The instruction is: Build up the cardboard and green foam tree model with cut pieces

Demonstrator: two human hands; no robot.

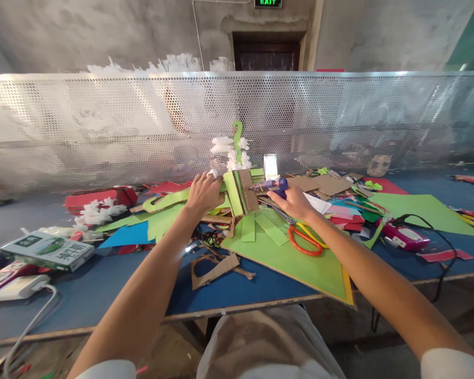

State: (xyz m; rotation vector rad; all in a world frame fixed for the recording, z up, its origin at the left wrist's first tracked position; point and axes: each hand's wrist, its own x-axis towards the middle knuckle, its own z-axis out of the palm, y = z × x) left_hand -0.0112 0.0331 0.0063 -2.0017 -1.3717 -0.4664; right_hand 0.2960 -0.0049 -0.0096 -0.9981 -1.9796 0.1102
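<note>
My left hand [206,195] is closed on the left side of a boxy cardboard piece [233,193] faced with light green paper, with bare brown cardboard on its right side. A white object shows at the fingers. My right hand [295,204] grips a dark blue glue gun [275,185], its nozzle pointing left at the brown face; whether the tip touches cannot be seen. Behind the piece rises a green hook-shaped strip [237,138] with white tufts [221,144] around it. Below my right hand, orange-and-yellow-handled scissors [306,245] lie on a green sheet [278,266].
Cardboard scraps [217,271] and coloured paper cover the blue table [142,300]. A milk carton [47,250] and a white charger [21,287] with a cable stand left. At right lie a magenta device [405,236] with a black cord and another green sheet [422,213]. A perforated metal screen [134,126] stands behind.
</note>
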